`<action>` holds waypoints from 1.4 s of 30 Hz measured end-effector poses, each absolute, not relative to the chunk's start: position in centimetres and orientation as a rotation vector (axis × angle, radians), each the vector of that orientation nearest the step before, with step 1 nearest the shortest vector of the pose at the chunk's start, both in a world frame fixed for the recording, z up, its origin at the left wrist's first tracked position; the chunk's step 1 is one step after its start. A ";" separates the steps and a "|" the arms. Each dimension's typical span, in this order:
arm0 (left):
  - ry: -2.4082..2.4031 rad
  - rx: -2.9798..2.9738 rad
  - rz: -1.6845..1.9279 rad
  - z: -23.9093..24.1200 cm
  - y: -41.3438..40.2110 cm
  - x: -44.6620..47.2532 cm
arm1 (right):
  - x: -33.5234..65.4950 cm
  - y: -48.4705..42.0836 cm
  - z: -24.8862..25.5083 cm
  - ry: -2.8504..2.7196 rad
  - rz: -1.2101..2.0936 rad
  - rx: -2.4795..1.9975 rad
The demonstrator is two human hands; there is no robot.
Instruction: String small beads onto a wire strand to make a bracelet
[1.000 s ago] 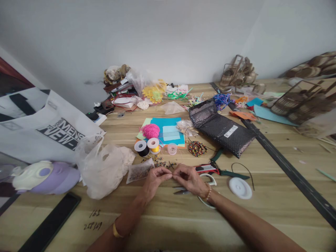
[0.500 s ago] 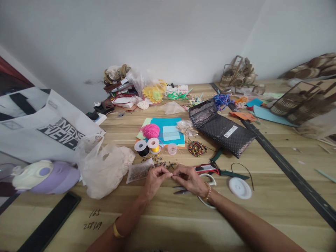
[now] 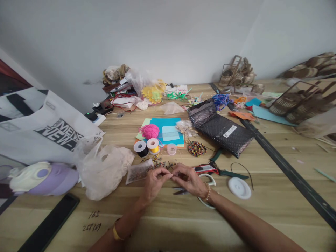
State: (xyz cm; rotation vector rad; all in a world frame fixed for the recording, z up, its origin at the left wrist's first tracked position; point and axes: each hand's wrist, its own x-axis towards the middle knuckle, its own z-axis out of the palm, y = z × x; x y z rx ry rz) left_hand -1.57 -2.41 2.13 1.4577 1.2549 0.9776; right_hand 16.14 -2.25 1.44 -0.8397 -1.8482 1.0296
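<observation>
My left hand [image 3: 156, 182] and my right hand [image 3: 189, 180] meet fingertip to fingertip over the table, each closed in a pinch. Whatever lies between the fingertips is too small to make out. Under my right hand are scissors [image 3: 210, 180] with pale handles, their blades showing to its left. A red and grey utility knife [image 3: 204, 168] lies just beyond that hand. Beside my left hand rests a clear pouch of small beads [image 3: 140, 171]. Loose dark beads [image 3: 159, 163] are scattered behind both hands, and a coil of multicoloured beads [image 3: 196, 148] lies farther back.
Spools of black thread [image 3: 141, 149] and yellow thread [image 3: 153, 145] stand near pink yarn [image 3: 150, 131]. A black bubble mailer [image 3: 223, 128] lies behind, right. A white spool [image 3: 239, 188] is at right; a plastic bag [image 3: 103, 171], purple-and-white object [image 3: 47, 177] and phone [image 3: 49, 224] are at left.
The whole view has shifted very slightly. Both hands keep their fingertips together in nearly the same place; nothing on the table has visibly moved.
</observation>
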 end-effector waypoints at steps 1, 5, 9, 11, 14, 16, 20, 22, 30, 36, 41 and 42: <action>1.258 1.477 0.985 2.2 -2.5 -1.6 | 16.1 -2.3 1.5 -1.850 1.027 -0.838; 1.235 1.506 1.003 2.4 -2.5 -1.6 | 16.1 -2.3 1.6 -1.862 0.995 -0.831; 1.223 1.433 0.986 2.5 -2.2 -1.9 | 16.2 -2.2 1.3 -1.890 0.910 -0.867; 1.230 1.396 0.988 2.5 -2.0 -2.0 | 16.2 -2.2 1.0 -1.901 0.875 -0.886; 1.233 1.380 0.983 2.4 -2.0 -1.9 | 16.3 -2.2 0.7 -1.887 0.850 -0.907; 1.235 1.394 0.979 2.4 -2.1 -1.8 | 16.3 -2.2 0.7 -1.871 0.882 -0.904; 1.220 1.435 0.983 2.2 -2.2 -1.7 | 16.3 -2.4 0.9 -1.816 1.083 -0.870; 1.221 1.440 0.987 2.1 -2.2 -1.8 | 16.2 -2.4 1.0 -1.798 1.160 -0.868; 1.244 1.433 1.002 1.9 -2.1 -1.8 | 16.2 -2.3 1.3 -1.791 1.144 -0.900; 1.263 1.544 0.989 1.6 -2.4 -1.6 | 16.4 -2.0 1.1 -1.755 1.040 -0.936; 1.206 1.946 0.879 1.1 -2.5 -1.4 | 16.4 -2.0 1.0 -1.726 1.023 -0.977; 1.205 2.031 0.833 1.1 -2.6 -1.4 | 16.4 -2.0 1.0 -1.723 1.027 -0.982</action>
